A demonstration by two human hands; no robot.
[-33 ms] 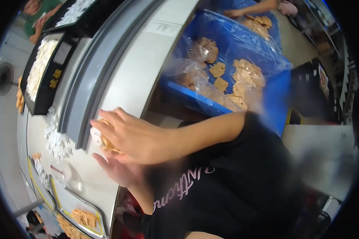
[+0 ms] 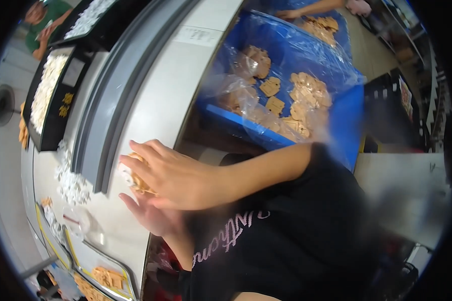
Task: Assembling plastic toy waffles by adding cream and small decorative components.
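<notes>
Over the white table, my right hand curls its fingers across a tan moulded piece with a white part at its left side. Beneath it my left hand supports the same piece from below, thumb stretched out to the left. Most of the piece is hidden between both hands, so its full shape cannot be told. A loose pile of small white parts lies on the table left of my hands.
A grey channel rail runs along the table. Blue lined bins hold tan pieces at the right. Black boxes of white parts stand far left. A transparent round container and trays sit nearer. Another person's hand reaches into the far bin.
My hands and the held piece sit slightly further right in view. The surroundings have shifted a little with the camera. My hold looks the same.
</notes>
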